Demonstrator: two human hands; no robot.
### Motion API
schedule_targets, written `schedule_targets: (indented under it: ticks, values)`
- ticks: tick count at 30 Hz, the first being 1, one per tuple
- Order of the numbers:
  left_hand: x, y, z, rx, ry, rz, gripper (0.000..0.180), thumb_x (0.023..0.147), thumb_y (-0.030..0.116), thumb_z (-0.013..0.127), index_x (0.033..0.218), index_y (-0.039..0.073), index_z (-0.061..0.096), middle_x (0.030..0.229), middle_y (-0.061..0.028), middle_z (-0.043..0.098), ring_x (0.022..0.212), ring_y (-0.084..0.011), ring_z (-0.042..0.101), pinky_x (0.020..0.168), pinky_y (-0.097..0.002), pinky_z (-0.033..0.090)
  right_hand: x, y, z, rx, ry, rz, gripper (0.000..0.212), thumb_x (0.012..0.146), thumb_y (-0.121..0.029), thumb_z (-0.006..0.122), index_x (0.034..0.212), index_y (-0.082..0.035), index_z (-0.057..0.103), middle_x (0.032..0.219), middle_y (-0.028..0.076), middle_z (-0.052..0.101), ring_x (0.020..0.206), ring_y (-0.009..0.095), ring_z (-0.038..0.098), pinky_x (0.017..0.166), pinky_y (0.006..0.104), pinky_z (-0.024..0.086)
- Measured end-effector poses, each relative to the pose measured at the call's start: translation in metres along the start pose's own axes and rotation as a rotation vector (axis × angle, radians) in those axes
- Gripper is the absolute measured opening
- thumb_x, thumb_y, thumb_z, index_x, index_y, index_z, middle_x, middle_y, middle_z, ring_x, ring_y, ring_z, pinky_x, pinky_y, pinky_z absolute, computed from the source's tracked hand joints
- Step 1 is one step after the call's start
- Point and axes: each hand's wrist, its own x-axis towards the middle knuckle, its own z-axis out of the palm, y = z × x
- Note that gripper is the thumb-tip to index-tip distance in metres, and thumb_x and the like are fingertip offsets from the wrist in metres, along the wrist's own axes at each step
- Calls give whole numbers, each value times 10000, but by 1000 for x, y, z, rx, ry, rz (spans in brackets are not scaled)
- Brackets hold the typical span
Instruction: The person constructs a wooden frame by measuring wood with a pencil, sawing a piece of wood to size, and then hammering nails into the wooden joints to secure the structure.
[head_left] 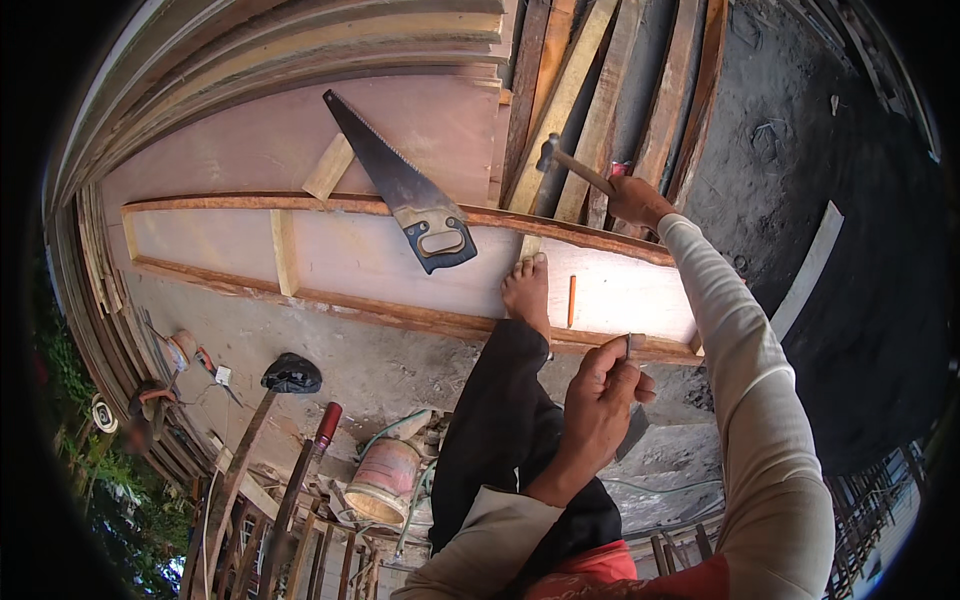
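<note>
My right hand (pixel 640 203) is wrapped round the wooden handle of a hammer (pixel 584 172), its metal head raised beyond the long wooden frame (pixel 400 312). My left hand (pixel 603 392) is closed in a pinch over the frame's near edge; a small dark tip shows at its fingers, too small to name. Wood strips border the frame's pale panel (pixel 370 250), and my bare foot (pixel 527 292) presses beside a short crosspiece. An orange pencil (pixel 572 300) lies on the panel, right of the foot. Across the far strip rests a handsaw (pixel 395 175) with a dark handle.
Loose planks (pixel 610 90) lie at the far side, and stacked boards (pixel 300 50) at the far left. A small wood block (pixel 329 166) touches the frame. Nearer are a bucket (pixel 384 478), a black plastic bag (pixel 292 373) and a red-handled tool (pixel 327 425). A pale strip (pixel 808 270) lies right.
</note>
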Motion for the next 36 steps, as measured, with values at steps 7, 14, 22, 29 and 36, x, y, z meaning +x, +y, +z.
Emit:
schedule_targets:
  ticks: [7, 14, 22, 29, 36]
  values:
    - [-5, 7, -5, 142, -18, -22, 354, 1035, 132, 577, 1345, -40, 572, 955, -81, 654, 826, -144, 666, 707, -284, 551, -45, -36, 45, 207, -252, 162, 271, 901, -64, 573, 1148, 48, 577, 757, 202, 659, 569, 289, 668, 459, 420, 534]
    - [-12, 6, -4, 194, -67, 13, 324, 1023, 135, 590, 1294, -43, 586, 944, -80, 667, 822, -151, 675, 701, -268, 550, -144, -27, 149, 1240, 318, 405, 254, 904, -154, 730, 970, -53, 507, 690, 22, 512, 533, 141, 489, 464, 322, 423]
    - [-56, 44, -52, 709, -40, -155, 281, 991, 42, 574, 1246, -69, 606, 1030, -113, 667, 800, -173, 708, 667, -279, 592, -341, -45, 348, 1662, 123, 747, 277, 898, -172, 715, 998, -38, 495, 671, 62, 527, 482, 173, 527, 419, 368, 440]
    - [-21, -28, -149, 1050, -25, -243, 272, 965, 20, 590, 1227, -53, 606, 922, -67, 673, 763, -128, 673, 635, -235, 538, -447, -62, 541, 2332, 176, 1177, 167, 951, -182, 604, 975, -44, 513, 649, 66, 525, 480, 207, 518, 413, 383, 448]
    - [9, -64, -211, 1189, -139, -317, 229, 968, 77, 616, 1187, 13, 594, 895, -52, 663, 787, -128, 665, 637, -224, 534, -440, -170, 565, 2764, 535, 1102, 151, 980, -174, 615, 950, -104, 484, 643, 26, 498, 485, 164, 505, 411, 336, 449]
